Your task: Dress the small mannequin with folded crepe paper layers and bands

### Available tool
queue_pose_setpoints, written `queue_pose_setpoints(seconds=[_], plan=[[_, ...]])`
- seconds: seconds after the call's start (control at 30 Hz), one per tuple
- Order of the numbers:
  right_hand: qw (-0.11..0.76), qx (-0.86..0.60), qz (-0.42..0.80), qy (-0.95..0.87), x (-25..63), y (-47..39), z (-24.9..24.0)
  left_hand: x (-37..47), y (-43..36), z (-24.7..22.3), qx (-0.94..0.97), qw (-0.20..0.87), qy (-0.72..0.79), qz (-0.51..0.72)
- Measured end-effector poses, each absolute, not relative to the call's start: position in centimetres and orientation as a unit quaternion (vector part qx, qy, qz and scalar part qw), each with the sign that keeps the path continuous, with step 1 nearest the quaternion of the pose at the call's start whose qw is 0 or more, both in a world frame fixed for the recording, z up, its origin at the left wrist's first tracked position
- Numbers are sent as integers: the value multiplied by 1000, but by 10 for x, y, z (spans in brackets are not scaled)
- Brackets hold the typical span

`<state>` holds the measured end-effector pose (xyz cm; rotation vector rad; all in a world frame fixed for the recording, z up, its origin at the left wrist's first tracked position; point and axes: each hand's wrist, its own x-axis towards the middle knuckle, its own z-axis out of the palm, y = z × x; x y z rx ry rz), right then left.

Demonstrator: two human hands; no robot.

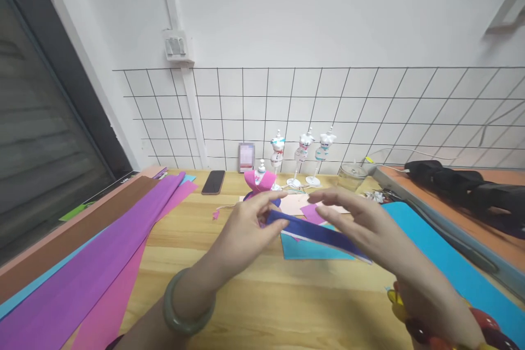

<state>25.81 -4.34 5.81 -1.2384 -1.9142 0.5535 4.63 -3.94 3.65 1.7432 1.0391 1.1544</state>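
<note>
A dark blue strip with a white lower edge (pixel 315 232) stretches across the middle, above the table. Its left end is pinched between the thumb and fingers of my left hand (pixel 250 227). My right hand (pixel 369 227) is over the strip's right part, its fingers apart and pointing left; whether it touches the strip is unclear. Behind my left hand stands a small mannequin dressed in pink and blue (pixel 261 179). Under the strip lie a light blue sheet (pixel 311 250) and a purple piece (pixel 312 214).
White mannequins (pixel 304 150) stand near the gridded wall, beside a glass jar (pixel 351 175). A phone (pixel 214 182) lies back left. Purple (pixel 102 262), pink and brown sheets cover the left side. A blue sheet (pixel 443 262) and an orange surface (pixel 504 246) are at right.
</note>
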Motion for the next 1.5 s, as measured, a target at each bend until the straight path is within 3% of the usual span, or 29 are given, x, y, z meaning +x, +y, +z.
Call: queue_pose_setpoints(seconds=[0.1,0.2,0.6,1.0,1.5], plan=[[299,-436,296,-795,247,-49,56,58,-46,31,714,389,398,425],[264,-420,351,-794,246,-46,53,62,-49,30,718,396,393,416],[276,-444,309,-794,254,-40,59,61,-46,31,669,460,386,438],[327,-402,363,-775,246,-32,47,50,-44,39,634,491,369,470],[212,-362,459,-783,245,-32,44,33,-40,60,563,464,359,582]])
